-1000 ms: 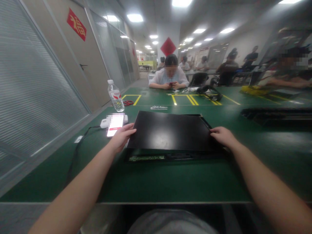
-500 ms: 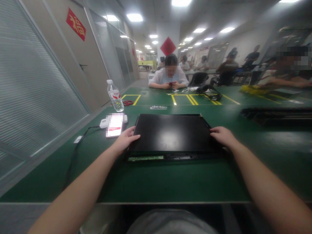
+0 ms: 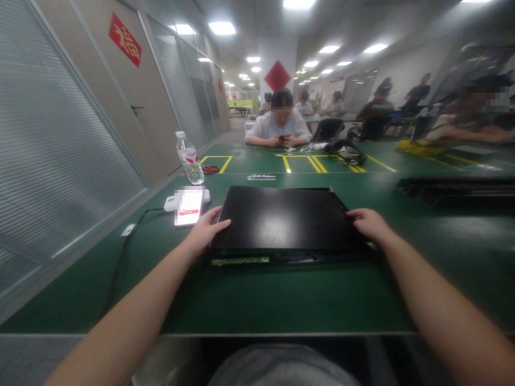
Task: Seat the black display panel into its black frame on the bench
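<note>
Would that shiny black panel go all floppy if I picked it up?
Probably not: the black panel looks flat, with the left hand holding its edge. Its glossy face might be slippery. It looks thin, so it could be fragile if bent.

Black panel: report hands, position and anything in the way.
Left hand gripping black panel by left edge, thumb on top; right hand at right edge. Panel over dark frame, near strip exposed. Phone beside left hand, not over panel.

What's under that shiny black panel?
A dark piece sticks out, with a green strip along its near side; the panel hides the rest.
</note>
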Demonstrator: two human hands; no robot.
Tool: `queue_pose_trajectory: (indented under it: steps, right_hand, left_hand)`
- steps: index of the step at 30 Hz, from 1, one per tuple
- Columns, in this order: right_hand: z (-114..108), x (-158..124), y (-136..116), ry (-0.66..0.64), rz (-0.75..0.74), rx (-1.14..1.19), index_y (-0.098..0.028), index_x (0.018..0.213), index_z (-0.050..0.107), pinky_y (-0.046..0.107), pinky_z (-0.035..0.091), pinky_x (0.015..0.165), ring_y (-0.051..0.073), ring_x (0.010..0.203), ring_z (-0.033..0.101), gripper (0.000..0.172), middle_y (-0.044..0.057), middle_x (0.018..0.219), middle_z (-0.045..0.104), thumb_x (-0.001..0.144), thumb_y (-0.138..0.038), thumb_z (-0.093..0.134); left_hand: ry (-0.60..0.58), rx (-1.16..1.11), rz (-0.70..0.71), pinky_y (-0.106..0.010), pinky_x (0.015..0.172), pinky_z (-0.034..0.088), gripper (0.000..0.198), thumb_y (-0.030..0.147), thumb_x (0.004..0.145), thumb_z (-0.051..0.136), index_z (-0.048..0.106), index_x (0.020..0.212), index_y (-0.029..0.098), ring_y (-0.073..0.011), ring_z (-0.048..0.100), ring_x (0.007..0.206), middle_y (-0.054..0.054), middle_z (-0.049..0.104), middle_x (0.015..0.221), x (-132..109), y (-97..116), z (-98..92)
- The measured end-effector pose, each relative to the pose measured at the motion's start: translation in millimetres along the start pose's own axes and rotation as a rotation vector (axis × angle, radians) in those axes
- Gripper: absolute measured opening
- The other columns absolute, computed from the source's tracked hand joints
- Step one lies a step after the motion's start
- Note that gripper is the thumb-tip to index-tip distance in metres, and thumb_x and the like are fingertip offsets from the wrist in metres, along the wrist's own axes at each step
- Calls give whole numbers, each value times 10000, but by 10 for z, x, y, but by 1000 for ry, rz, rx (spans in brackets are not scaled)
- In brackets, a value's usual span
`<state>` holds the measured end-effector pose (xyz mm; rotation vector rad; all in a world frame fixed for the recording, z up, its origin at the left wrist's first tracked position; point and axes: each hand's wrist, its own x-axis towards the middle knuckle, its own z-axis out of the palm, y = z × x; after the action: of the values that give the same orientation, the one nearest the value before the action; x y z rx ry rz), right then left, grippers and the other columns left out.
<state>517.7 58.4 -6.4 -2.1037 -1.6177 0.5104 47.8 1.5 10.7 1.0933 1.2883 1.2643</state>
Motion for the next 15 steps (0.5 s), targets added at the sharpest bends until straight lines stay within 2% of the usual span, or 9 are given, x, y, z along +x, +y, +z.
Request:
queue_pose_trajectory:
  steps: [3, 6, 8, 11, 15]
  right_hand:
    - [6, 0, -2, 2, 3, -9, -131, 1214, 806, 283, 538, 748, 232, 826, 737, 610, 100, 873, 787, 674, 31, 576]
    - [16, 1, 0, 28, -6, -3, -147, 1178, 818, 289, 544, 772, 240, 852, 740, 582, 104, 901, 792, 677, 30, 581]
    - [20, 2, 4, 25, -2, 4, -145, 1179, 820, 294, 547, 796, 243, 861, 743, 579, 107, 914, 794, 683, 31, 580]
    - [25, 10, 18, 1, 4, 19, -141, 1211, 813, 299, 549, 815, 242, 860, 745, 604, 106, 913, 795, 685, 33, 571]
    - [38, 23, 48, 6, -1, 45, -135, 1215, 808, 301, 559, 786, 242, 841, 742, 606, 102, 895, 793, 685, 22, 558]
  left_hand:
    - [35, 75, 9, -496, 1162, 505, 549, 213, 622, 949, 751, 1134, 203, -391, 620, 1375, -134, 721, 1410, 13, 2, -36]
    - [82, 187, 63, -476, 1221, 432, 516, 246, 576, 968, 779, 1055, 208, -402, 524, 1469, -132, 619, 1546, 57, -47, -95]
    - [72, 228, 70, -510, 1244, 387, 559, 298, 545, 977, 785, 1061, 197, -421, 488, 1492, -144, 546, 1615, 89, -93, -132]
    - [40, 250, 50, -549, 1249, 358, 626, 346, 510, 981, 789, 1084, 188, -434, 491, 1485, -170, 491, 1654, 128, -146, -169]
    - [43, 305, 54, -528, 1266, 324, 588, 340, 492, 982, 804, 1032, 189, -430, 496, 1482, -185, 484, 1655, 164, -175, -187]
